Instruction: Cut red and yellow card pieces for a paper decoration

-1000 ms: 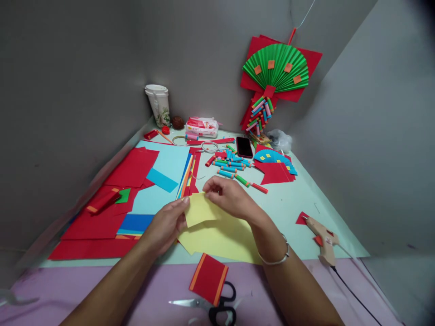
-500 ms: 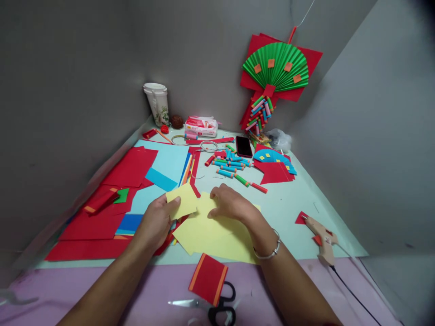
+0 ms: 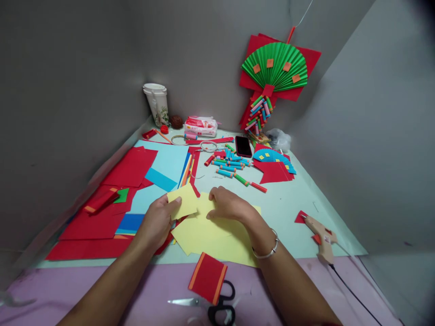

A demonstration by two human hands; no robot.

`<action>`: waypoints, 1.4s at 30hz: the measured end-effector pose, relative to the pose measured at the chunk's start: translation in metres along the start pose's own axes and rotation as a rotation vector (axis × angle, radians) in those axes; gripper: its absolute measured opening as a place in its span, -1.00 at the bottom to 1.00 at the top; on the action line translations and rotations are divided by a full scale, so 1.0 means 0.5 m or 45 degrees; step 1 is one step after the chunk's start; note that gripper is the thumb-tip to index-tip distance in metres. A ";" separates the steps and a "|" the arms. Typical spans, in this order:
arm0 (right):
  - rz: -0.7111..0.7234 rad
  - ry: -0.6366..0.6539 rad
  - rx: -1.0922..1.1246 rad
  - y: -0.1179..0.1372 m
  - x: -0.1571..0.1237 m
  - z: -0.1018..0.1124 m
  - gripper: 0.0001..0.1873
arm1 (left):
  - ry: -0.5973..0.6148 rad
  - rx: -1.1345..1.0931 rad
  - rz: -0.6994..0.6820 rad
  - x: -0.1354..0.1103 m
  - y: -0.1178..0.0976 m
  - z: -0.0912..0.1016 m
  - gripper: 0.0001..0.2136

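My left hand (image 3: 159,221) pinches a small yellow paper piece (image 3: 185,201) between thumb and fingers, tilted above the worktop. Just to its right, my right hand (image 3: 227,203) hovers low over larger yellow paper sheets (image 3: 210,231). Its fingers are curled, with a gap between thumb and fingertips and nothing seen in the gap; whether they touch the sheet I cannot tell. In front of the sheets lies a red paper piece with orange edge strips (image 3: 208,277), partly covering black-handled scissors (image 3: 221,312).
Red card sheets (image 3: 91,226) cover the left side. Several small paper rolls (image 3: 234,165) lie behind my hands, near a phone (image 3: 244,146). A glue gun (image 3: 324,240) with a cord rests at right. A green paper fan (image 3: 278,68) hangs at the back.
The yellow piece in my left hand has shifted very slightly. My right hand has barely moved, and everything else stays in place.
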State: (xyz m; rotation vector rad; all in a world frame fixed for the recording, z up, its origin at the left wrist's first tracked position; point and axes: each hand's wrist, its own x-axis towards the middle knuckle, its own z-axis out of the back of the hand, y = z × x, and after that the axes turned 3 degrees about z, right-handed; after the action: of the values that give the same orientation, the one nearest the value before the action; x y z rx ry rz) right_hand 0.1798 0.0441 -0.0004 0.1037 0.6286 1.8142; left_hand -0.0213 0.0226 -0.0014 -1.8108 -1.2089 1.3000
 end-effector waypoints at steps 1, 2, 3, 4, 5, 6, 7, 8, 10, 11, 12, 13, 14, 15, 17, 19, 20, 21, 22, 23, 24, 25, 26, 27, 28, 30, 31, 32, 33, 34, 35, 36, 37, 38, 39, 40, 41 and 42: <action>0.003 -0.001 -0.001 0.001 0.000 -0.001 -0.47 | 0.000 0.001 -0.003 0.000 0.001 0.001 -0.53; 0.004 0.001 -0.002 0.001 0.000 -0.001 -0.45 | 0.000 0.002 -0.006 0.001 0.002 0.002 -0.54; 0.002 0.004 -0.002 0.001 0.000 -0.001 -0.45 | 0.001 0.001 -0.009 0.001 0.003 0.003 -0.54; 0.000 0.009 -0.002 0.001 0.001 -0.002 -0.46 | 0.002 0.001 -0.009 0.001 0.004 0.004 -0.54; -0.003 0.014 -0.002 0.000 0.001 -0.002 -0.48 | 0.003 0.002 -0.009 0.002 0.004 0.004 -0.54; -0.005 0.019 -0.002 0.000 0.001 -0.002 -0.50 | 0.002 0.003 -0.009 0.002 0.005 0.004 -0.54; -0.006 0.024 -0.001 -0.001 0.002 -0.002 -0.51 | -0.001 0.006 -0.009 0.002 0.004 0.003 -0.54; -0.005 0.028 0.000 -0.001 0.002 -0.002 -0.53 | -0.002 0.010 -0.008 0.002 0.004 0.003 -0.54; -0.003 0.036 0.002 -0.002 0.002 -0.002 -0.56 | -0.002 0.018 -0.005 0.003 0.004 0.002 -0.54; 0.000 0.038 0.002 -0.001 0.001 -0.002 -0.58 | 0.000 0.020 -0.004 0.004 0.004 0.003 -0.54; 0.003 0.039 0.002 0.000 0.001 -0.002 -0.59 | 0.003 0.022 -0.004 0.005 0.005 0.003 -0.54; 0.007 0.035 0.002 0.001 0.000 -0.002 -0.58 | 0.008 0.022 -0.003 0.005 0.005 0.004 -0.53; 0.012 0.030 0.001 0.003 -0.001 -0.003 -0.57 | 0.009 0.021 -0.004 0.006 0.006 0.005 -0.53; 0.019 0.022 -0.001 0.005 -0.001 -0.003 -0.55 | 0.011 0.018 -0.006 0.006 0.007 0.006 -0.53; 0.029 0.011 -0.003 0.008 -0.001 -0.004 -0.52 | 0.008 0.015 -0.006 0.004 0.007 0.006 -0.53; 0.030 0.012 -0.003 0.011 -0.001 -0.005 -0.53 | 0.000 0.012 -0.004 0.002 0.006 0.003 -0.53; 0.028 0.015 -0.002 0.013 0.000 -0.006 -0.54 | -0.003 0.011 -0.003 0.000 0.004 0.001 -0.52; 0.025 0.018 0.000 0.014 0.000 -0.006 -0.56 | -0.006 0.010 -0.003 -0.001 0.003 0.000 -0.52; 0.023 0.020 0.003 0.014 0.000 -0.007 -0.57 | -0.009 0.009 -0.003 -0.002 0.002 -0.002 -0.52; 0.021 0.022 0.007 0.015 0.001 -0.007 -0.58 | -0.011 0.008 -0.003 -0.002 0.001 -0.003 -0.51; 0.020 0.022 0.011 0.016 0.001 -0.006 -0.59 | -0.015 0.009 -0.003 -0.002 0.000 -0.003 -0.51; 0.018 0.022 0.014 0.016 0.001 -0.006 -0.60 | -0.016 0.011 -0.006 -0.002 0.000 -0.003 -0.51; 0.017 0.021 0.016 0.017 0.001 -0.006 -0.61 | -0.014 0.013 -0.007 -0.001 0.001 -0.002 -0.52; 0.016 0.022 0.019 0.017 0.001 -0.006 -0.62 | -0.010 0.014 -0.010 0.000 0.002 -0.001 -0.52; 0.016 0.021 0.022 0.018 0.000 -0.005 -0.63 | -0.005 0.015 -0.013 0.000 0.003 0.001 -0.53; 0.015 0.019 0.028 0.019 -0.001 -0.005 -0.61 | 0.006 0.016 -0.017 0.002 0.005 0.003 -0.54; 0.014 0.017 0.031 0.019 -0.002 -0.005 -0.59 | 0.012 0.016 -0.017 0.002 0.006 0.003 -0.54; 0.015 0.016 0.034 0.020 -0.003 -0.006 -0.57 | 0.016 0.016 -0.018 0.001 0.006 0.004 -0.54; 0.016 0.014 0.034 0.020 -0.004 -0.007 -0.55 | 0.020 0.017 -0.018 0.001 0.006 0.004 -0.54; 0.018 0.012 0.034 0.020 -0.004 -0.008 -0.55 | 0.022 0.018 -0.018 0.000 0.006 0.003 -0.55; 0.021 0.008 0.031 0.020 -0.005 -0.009 -0.55 | 0.022 0.019 -0.019 0.000 0.005 0.003 -0.55; 0.023 -0.001 0.025 0.019 -0.005 -0.010 -0.56 | 0.019 0.021 -0.018 0.000 0.004 0.003 -0.55; 0.023 -0.014 0.017 0.018 -0.004 -0.010 -0.58 | 0.013 0.024 -0.017 -0.001 0.004 0.003 -0.56; 0.019 -0.032 0.006 0.016 -0.003 -0.010 -0.60 | 0.007 0.026 -0.017 0.000 0.003 0.003 -0.56; 0.009 -0.054 -0.005 0.014 -0.001 -0.008 -0.62 | 0.003 0.028 -0.016 0.000 0.003 0.003 -0.56; -0.006 -0.078 -0.015 0.011 0.000 -0.006 -0.65 | 0.000 0.029 -0.018 0.001 0.003 0.003 -0.56; -0.027 -0.103 -0.022 0.007 0.002 -0.003 -0.67 | 0.001 0.029 -0.017 0.001 0.003 0.003 -0.56; -0.049 -0.127 -0.026 0.003 0.003 0.001 -0.69 | 0.006 0.027 -0.016 0.002 0.003 0.004 -0.56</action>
State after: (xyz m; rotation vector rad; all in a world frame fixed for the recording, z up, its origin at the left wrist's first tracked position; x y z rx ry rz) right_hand 0.1780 0.0454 0.0001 0.1659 0.5378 1.7664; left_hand -0.0224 0.0228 -0.0039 -1.7876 -1.1978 1.2957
